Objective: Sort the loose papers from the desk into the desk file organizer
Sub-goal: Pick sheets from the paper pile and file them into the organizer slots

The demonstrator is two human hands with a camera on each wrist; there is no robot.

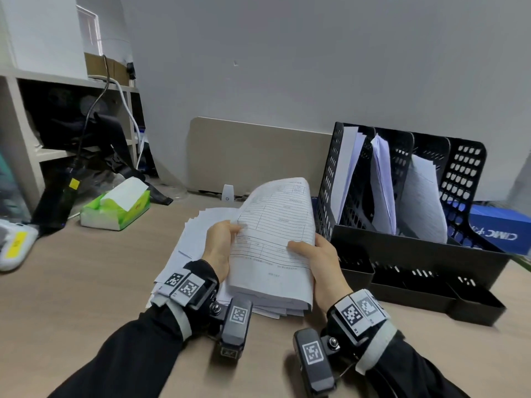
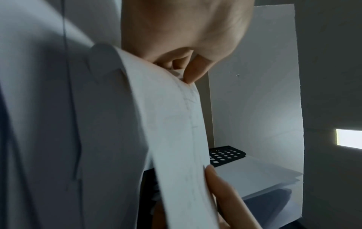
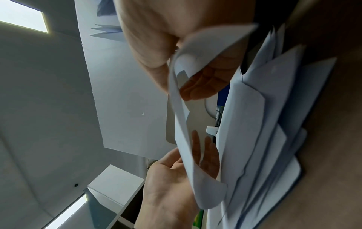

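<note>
Papers: a thick sheaf [image 1: 273, 248] with a printed form on top is held by both hands above the messy loose pile [image 1: 189, 248] lying on the desk [image 1: 86, 282], just left of the desk file organizer [image 1: 408, 225].

Left hand [image 1: 219, 248]: thumb on top of the sheaf's left edge, fingers curled under it, pinching the sheets. Left wrist view shows a thumb [image 2: 195, 68] pressing the paper edge from above, with another finger [image 2: 221, 186] against the sheet lower down.

Right hand [image 1: 321, 265]: thumb lies across the form's lower right part, fingers wrapped beneath the right edge, so it grips the sheaf too. Right wrist view: the sheaf's near edge [image 3: 184, 124] bows between the two hands, right fingers [image 3: 203, 86] curled under it, left hand [image 3: 172, 186] below in that frame; fanned sheets of the pile [image 3: 264, 124] at right.

Sheaf's far end curls upward, near the organizer's left wall; whether it touches cannot be told.

Organizer: black, perforated, upright dividers, low front trays. White sheets [image 1: 379, 182] already lean in three of its slots.

Also on desk: green tissue pack [image 1: 115, 208] at left, blue box [image 1: 500, 228] behind the organizer, beige board [image 1: 258, 156] against the wall [image 1: 287, 67]
</note>
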